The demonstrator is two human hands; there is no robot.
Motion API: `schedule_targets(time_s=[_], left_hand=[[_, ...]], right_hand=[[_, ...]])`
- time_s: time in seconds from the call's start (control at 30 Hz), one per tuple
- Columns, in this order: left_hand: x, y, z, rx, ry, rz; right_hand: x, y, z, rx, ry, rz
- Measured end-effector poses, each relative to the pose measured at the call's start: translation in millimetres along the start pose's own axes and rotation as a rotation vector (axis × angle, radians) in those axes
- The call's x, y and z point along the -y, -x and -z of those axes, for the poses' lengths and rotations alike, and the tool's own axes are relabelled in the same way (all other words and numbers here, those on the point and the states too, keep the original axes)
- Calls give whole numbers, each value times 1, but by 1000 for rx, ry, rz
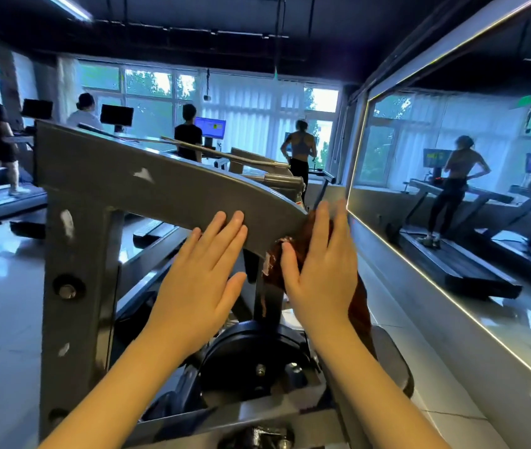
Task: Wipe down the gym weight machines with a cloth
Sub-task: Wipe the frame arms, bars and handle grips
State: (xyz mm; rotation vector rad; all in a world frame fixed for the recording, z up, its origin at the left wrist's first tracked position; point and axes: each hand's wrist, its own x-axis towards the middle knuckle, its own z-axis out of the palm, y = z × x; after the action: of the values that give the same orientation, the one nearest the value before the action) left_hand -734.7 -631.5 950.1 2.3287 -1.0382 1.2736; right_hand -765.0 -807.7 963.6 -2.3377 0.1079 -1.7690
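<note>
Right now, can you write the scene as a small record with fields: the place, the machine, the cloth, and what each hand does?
Place: gym floor, wall mirror on the right, treadmills by the windows
Machine: grey painted metal weight machine arm, paint chipped, black round weight plate below it
Cloth: dark red-brown cloth, at the arm's right end, partly hanging down
Left hand: flat on the arm, fingers straight
Right hand: fingers straight, presses the cloth against the arm's end

Both forearms (371,377), left hand (199,280) and right hand (319,270) bare.
</note>
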Motion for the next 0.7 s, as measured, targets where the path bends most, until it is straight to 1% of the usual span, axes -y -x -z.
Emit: schedule_targets(time_s=[0.1, 0.17, 0.2, 0.27, 0.33, 0.37, 0.4, 0.5, 0.6, 0.67, 0.7], left_hand=[[1, -1, 2, -9, 24, -4], [3, -3, 5, -19, 6, -23], [4, -3, 5, -24, -7, -24], [7, -5, 6, -41, -27, 10], [10, -6, 3, -53, -42, 37], [11, -5, 2, -54, -41, 39], [12, -5, 0, -53, -28, 42], [12, -5, 0, -53, 13, 45], [12, -4, 5, -57, 39, 47], [14, -4, 9, -54, 37, 52], [15, -2, 10, -47, 32, 49]], right_hand=[[13, -18, -7, 7, 54, 159], [5, -18, -2, 55, 72, 204], [0, -14, 3, 86, 70, 189], [-4, -5, 9, 112, 16, 78], [0, -5, 7, 85, -52, -71], [5, -9, 5, 60, -63, -117], [11, -14, 2, 32, -57, -118], [33, -32, -7, -18, -13, 37], [30, -37, -7, -3, 25, 202], [14, -31, -6, 15, 79, 242], [7, -25, -5, 7, 100, 219]])
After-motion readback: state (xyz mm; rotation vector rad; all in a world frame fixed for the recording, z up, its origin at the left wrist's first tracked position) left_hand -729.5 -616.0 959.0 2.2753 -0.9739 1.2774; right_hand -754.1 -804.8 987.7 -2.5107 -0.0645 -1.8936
